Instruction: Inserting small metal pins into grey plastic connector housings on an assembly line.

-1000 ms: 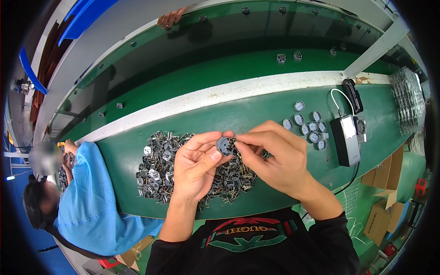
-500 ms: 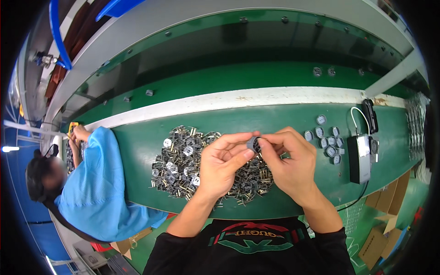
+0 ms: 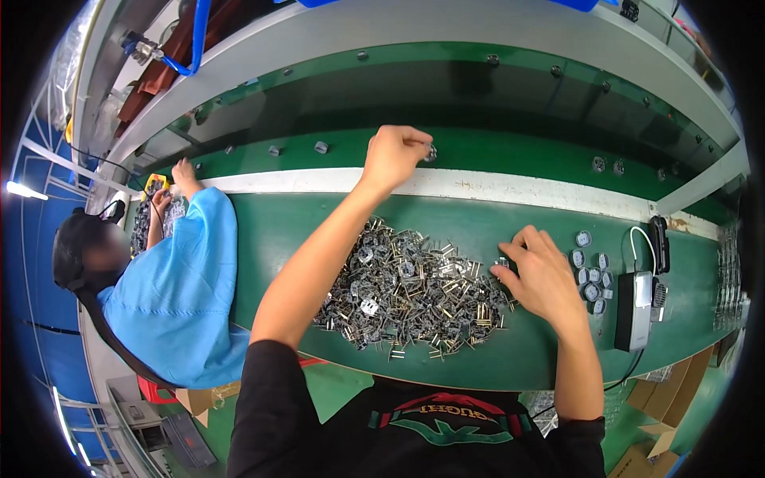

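My left hand [image 3: 396,157] is stretched out over the white rail at the edge of the green conveyor belt. Its fingertips pinch a small round dark grey part [image 3: 431,151], partly covered by the fingers. At the right edge of a heap of small parts with metal pins [image 3: 414,291], my right hand [image 3: 546,275] has thumb and forefinger on either side of one small pinned part [image 3: 501,261]; its other fingers are loosely bent. Several round grey caps [image 3: 594,275] lie on the table to the right of that hand.
Across the far side runs the green belt [image 3: 510,159], carrying scattered small parts, behind a white rail [image 3: 494,185]. A grey box with a cable [image 3: 633,311] stands at the right. On the left, a co-worker in a blue top [image 3: 175,279] reaches toward the belt beside a yellow object [image 3: 156,185].
Both hands were together over the heap around a round grey part. My left hand has carried a round part forward to the belt; my right hand has moved down to the heap's right edge.
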{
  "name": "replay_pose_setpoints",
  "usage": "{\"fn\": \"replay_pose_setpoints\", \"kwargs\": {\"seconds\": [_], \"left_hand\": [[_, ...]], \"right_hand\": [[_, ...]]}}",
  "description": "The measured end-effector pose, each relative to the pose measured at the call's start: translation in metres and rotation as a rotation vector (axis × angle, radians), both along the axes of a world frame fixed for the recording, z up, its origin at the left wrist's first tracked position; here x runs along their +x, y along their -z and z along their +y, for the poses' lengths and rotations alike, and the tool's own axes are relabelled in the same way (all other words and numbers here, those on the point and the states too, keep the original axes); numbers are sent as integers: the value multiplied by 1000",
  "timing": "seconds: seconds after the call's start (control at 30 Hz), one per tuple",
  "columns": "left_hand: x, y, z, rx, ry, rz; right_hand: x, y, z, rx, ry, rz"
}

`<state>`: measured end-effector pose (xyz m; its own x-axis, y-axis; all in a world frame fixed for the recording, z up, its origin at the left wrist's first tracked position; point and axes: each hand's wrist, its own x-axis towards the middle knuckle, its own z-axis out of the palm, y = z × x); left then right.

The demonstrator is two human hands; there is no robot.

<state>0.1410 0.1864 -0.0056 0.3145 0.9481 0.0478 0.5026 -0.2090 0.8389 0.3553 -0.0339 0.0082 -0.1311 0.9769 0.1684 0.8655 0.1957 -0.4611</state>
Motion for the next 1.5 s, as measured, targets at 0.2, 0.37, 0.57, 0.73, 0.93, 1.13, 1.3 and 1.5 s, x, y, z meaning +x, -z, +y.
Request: {"fn": "replay_pose_setpoints", "kwargs": {"seconds": [0.2,0.37,0.57,0.73,0.93,1.13,1.3,1.5], "left_hand": [[3,53,81,-85,-39,1],[-48,1,67,340,92,275],[-151,-6,66,394,140,433],[-163,34,76,306,167,376],[-146,54,81,529,196,312],[-143,52,83,380,244,188],[-137,49,82,250,198,89],[-132,46,81,239,214,149]], "right_hand": [[-4,18,4,12,-81,148],[3,17,9,124,-102,264],[3,23,18,-93,89,760],[-22,15,56,-154,33,692],[-70,12,134,-166,-121,452],[-116,41,231,-8,-160,457],[-145,49,282,-1,-134,346],[-152,59,280,-28,-77,301]]}}
